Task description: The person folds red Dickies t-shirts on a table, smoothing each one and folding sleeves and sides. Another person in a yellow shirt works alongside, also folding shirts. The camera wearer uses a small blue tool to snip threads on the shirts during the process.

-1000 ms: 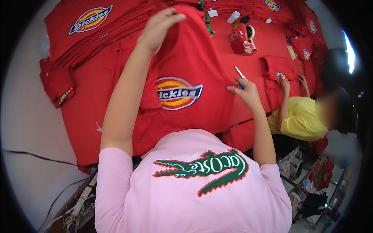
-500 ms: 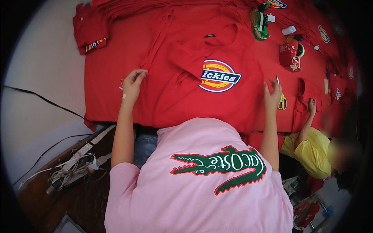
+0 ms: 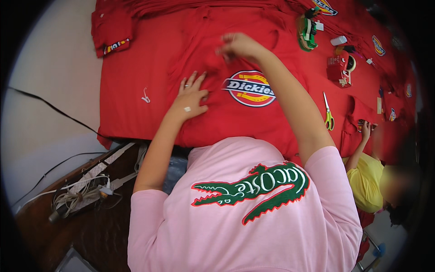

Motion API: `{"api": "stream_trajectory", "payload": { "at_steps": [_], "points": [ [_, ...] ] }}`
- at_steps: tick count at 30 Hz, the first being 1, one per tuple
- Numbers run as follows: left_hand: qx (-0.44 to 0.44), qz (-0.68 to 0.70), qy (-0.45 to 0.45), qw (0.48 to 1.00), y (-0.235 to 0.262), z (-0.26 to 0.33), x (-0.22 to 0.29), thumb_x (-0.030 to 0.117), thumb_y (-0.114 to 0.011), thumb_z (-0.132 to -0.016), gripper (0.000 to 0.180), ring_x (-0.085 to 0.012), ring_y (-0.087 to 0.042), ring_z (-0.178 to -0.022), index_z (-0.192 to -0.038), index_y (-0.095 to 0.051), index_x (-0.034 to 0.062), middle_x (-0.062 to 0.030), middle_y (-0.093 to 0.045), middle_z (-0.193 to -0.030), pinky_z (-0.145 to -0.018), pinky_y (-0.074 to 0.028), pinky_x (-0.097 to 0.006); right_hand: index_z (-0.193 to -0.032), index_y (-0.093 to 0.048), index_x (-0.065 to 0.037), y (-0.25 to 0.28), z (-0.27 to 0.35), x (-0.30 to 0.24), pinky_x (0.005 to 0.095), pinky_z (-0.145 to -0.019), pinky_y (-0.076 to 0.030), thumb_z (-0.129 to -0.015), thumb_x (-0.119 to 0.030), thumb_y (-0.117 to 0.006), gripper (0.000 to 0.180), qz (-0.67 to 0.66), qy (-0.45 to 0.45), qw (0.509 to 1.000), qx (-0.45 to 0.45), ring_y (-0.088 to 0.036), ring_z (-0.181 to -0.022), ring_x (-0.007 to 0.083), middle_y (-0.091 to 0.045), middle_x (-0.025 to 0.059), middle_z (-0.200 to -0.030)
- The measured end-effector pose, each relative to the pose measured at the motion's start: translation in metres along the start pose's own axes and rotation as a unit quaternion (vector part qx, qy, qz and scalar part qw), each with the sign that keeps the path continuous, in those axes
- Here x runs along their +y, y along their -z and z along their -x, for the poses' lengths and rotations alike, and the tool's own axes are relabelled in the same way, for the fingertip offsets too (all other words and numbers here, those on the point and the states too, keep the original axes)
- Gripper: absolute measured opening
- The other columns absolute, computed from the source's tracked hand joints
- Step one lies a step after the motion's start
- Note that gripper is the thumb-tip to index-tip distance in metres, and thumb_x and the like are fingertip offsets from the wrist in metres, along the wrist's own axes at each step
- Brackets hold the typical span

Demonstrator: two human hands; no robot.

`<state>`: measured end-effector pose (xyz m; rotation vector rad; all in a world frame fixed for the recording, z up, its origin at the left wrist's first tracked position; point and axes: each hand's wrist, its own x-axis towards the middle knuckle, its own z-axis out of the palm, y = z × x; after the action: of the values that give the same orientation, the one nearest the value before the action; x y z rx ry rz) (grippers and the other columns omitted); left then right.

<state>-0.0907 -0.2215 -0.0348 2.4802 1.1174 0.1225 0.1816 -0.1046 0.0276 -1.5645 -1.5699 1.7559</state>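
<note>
A person's left hand [image 3: 191,100] rests palm down, fingers spread, on a red T-shirt [image 3: 240,120], as the right hand [image 3: 240,46] reaches across above it. The right fingers are curled but blurred; whether they grip cloth cannot be told. Half a second earlier, the left fingers pinched cloth at the garment's left side and the right hand stood beside the scissors [image 3: 328,111], now uncovered, well to the right of the fingers of both hands. The fold over the left end of the oval emblem [image 3: 247,88] has gone; the emblem sits just right of the left fingers and below the right ones, its right end hidden by the right forearm. At far right, a co-worker's yellow sleeve [image 3: 366,181] fades toward the dark rim. The shirt's soft cloth is rumpled around the left fingers. The scissors pair slim metal blades with looped yellow-green handles; beyond them, up and right of the right fingers, stands a boxy red tape dispenser [image 3: 336,69].
</note>
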Motion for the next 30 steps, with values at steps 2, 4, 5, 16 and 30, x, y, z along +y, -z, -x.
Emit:
{"api": "stream_trajectory", "payload": {
  "at_steps": [2,4,5,16,30],
  "points": [
    [0.003,0.039,0.003,0.999,0.007,-0.002,-0.031,0.025,-0.077,-0.076,0.033,-0.0398,-0.031,-0.154,-0.102,-0.072,0.0042,-0.0183,-0.043,-0.161,-0.123,-0.027,-0.055,-0.146,-0.052,0.001,0.024,-0.003,0.006,0.0299,-0.097,-0.055,-0.096,-0.007,-0.072,0.055,-0.283,0.194,0.927,0.153,-0.071,-0.111,0.0232,-0.065,0.0178,-0.136],
    [0.065,0.133,0.029,0.989,0.021,-0.001,-0.07,0.023,-0.077,-0.077,0.033,-0.0376,-0.05,-0.14,-0.101,-0.072,0.0017,-0.0153,-0.057,-0.149,-0.117,-0.037,-0.048,-0.146,-0.052,0.0,0.061,0.013,0.02,0.0326,-0.105,-0.051,-0.097,-0.006,-0.069,0.052,-0.307,0.261,0.89,0.213,-0.066,-0.123,0.0241,-0.064,0.0147,-0.138],
    [0.093,0.119,0.045,0.988,0.026,0.004,-0.087,0.023,-0.079,-0.079,0.032,-0.0336,-0.061,-0.124,-0.101,-0.072,0.0007,-0.0136,-0.067,-0.133,-0.107,-0.046,-0.043,-0.146,-0.052,-0.001,0.078,0.028,0.03,0.0339,-0.109,-0.049,-0.098,-0.006,-0.068,0.051,-0.318,0.294,0.869,0.241,-0.064,-0.129,0.0246,-0.064,0.0131,-0.139],
    [-0.087,0.413,0.19,0.887,0.025,0.011,-0.102,0.018,-0.081,-0.092,0.019,-0.0065,-0.053,-0.079,-0.093,-0.069,0.0032,0.0056,-0.061,-0.085,-0.077,-0.045,-0.025,-0.123,-0.071,-0.01,0.101,0.258,0.219,0.0272,-0.083,-0.048,-0.093,-0.02,-0.078,0.032,-0.043,-0.053,0.942,0.33,-0.063,-0.095,0.0059,-0.071,-0.0051,-0.101],
    [-0.152,0.355,0.171,0.906,0.057,0.011,-0.115,0.019,-0.078,-0.093,0.02,-0.0113,-0.066,-0.086,-0.097,-0.073,0.0004,-0.0014,-0.072,-0.088,-0.083,-0.051,-0.03,-0.112,-0.069,-0.008,0.063,0.277,0.231,0.0261,-0.084,-0.05,-0.083,-0.006,-0.084,0.033,-0.028,-0.067,0.99,0.123,-0.062,-0.09,0.0058,-0.065,-0.0054,-0.095]
  ]
}}
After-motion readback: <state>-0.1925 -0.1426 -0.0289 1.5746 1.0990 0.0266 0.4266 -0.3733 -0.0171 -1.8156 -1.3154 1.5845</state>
